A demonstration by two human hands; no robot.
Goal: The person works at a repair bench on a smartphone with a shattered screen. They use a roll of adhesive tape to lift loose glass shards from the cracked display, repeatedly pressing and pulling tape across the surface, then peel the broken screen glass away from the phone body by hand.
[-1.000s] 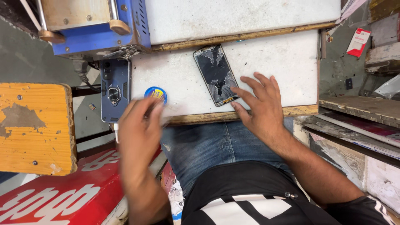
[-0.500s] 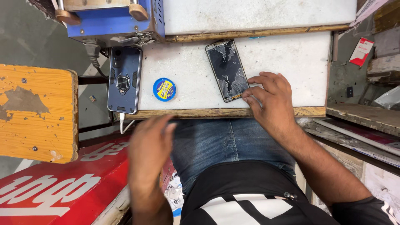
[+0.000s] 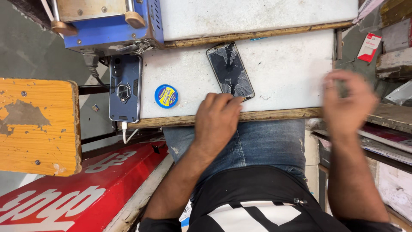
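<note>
Left grip (image 3: 218, 120) lies flat, holding nothing, fingertips touching the cracked phone (image 3: 230, 71) at the table's (image 3: 292, 68) front edge, right hand (image 3: 348, 103) too blurry to call, blue tin (image 3: 166, 96) nearby.

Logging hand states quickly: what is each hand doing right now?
Left hand: fingers curled, tips touching the cracked phone, not gripping it.
Right hand: blurred; cannot tell.

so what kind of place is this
Most likely a small phone repair bench: a phone with a cracked screen on the white worktop, a second phone in a rugged case, and a blue machine.
</note>
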